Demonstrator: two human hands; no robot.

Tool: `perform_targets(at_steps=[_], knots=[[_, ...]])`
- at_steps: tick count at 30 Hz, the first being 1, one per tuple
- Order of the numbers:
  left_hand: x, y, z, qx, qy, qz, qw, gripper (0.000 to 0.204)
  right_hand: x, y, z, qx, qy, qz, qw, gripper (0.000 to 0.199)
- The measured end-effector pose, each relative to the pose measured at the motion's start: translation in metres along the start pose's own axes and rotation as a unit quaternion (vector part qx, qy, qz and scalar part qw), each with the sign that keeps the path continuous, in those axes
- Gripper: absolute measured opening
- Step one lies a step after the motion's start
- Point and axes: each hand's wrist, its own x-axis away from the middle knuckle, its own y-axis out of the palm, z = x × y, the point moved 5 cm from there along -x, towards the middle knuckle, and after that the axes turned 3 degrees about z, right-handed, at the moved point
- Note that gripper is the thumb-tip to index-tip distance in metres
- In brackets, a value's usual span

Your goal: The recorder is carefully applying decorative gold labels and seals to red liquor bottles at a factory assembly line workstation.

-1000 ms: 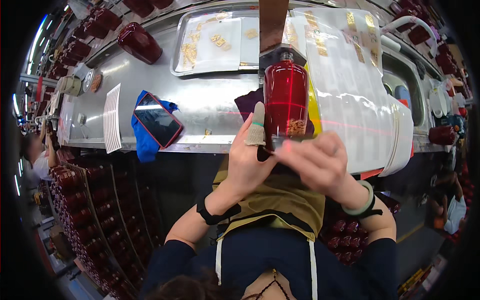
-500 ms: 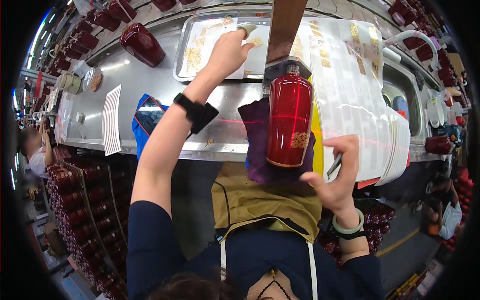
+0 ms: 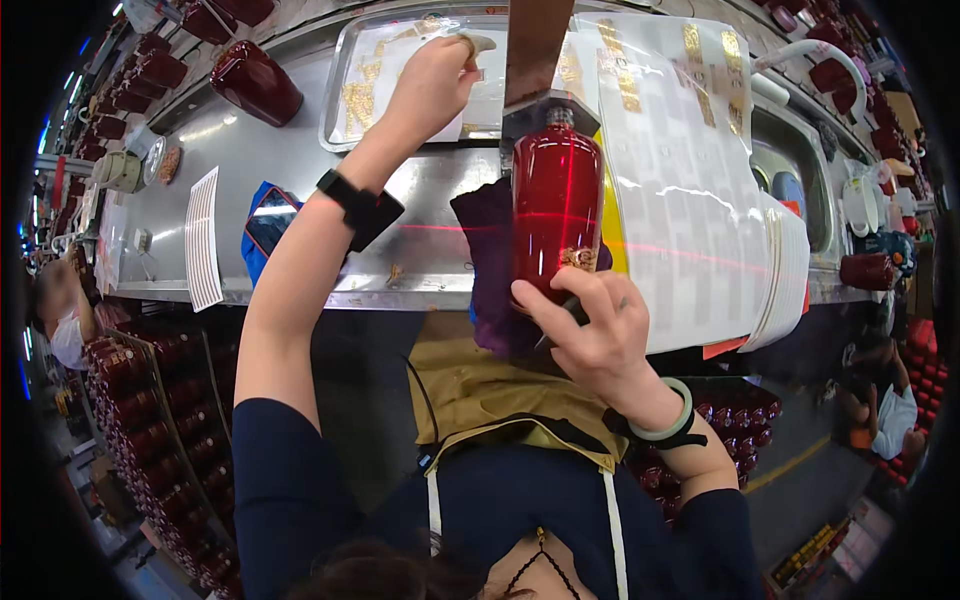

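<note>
A glossy dark-red bottle [image 3: 553, 200] lies with its neck away from me and its base toward me, a gold sticker [image 3: 577, 262] near the base. Under it is a purple cloth [image 3: 487, 235]. My right hand [image 3: 605, 340] presses thumb and index finger against the base end by the sticker. A thin dark metal tool [image 3: 574, 309], its kind unclear, is tucked in the same hand's fingers. My left hand [image 3: 432, 88] reaches over the metal tray [image 3: 335, 95], fingers curled together, a pale cover on one fingertip. Whatever it pinches is hidden. Gold sticker pieces [image 3: 360, 105] lie on white sheets there.
A brown post [image 3: 537, 50] rises beyond the bottle's neck. White backing sheets with gold strips [image 3: 670, 180] cover the right, beside a sink [image 3: 800, 160]. Another red bottle [image 3: 255, 83], a striped paper strip [image 3: 203, 240] and a phone on blue cloth [image 3: 268, 222] are left.
My right hand has moved left from beside the bottle onto its base end, with the metal tool still in it. My left hand stays over the tray, fingers more curled. The whole view has shifted slightly.
</note>
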Motion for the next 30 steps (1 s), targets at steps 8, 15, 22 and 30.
perform_targets(at_steps=[8,15,22,30], knots=[[0.068,-0.071,0.102,0.294,-0.24,0.068,0.923,0.043,0.033,0.005,0.015,-0.057,0.07,0.113,0.99,0.055],[0.102,-0.041,0.173,0.457,-0.313,0.116,0.824,0.049,0.016,-0.021,0.03,-0.272,0.2,0.057,0.94,0.034],[0.107,-0.018,0.162,0.349,-0.381,0.104,0.85,0.076,-0.012,0.007,0.074,-0.378,0.42,0.06,0.823,0.038],[0.107,-0.012,0.161,0.605,-0.449,0.04,0.657,0.061,-0.015,0.034,0.085,-0.467,0.461,0.049,0.753,0.059]])
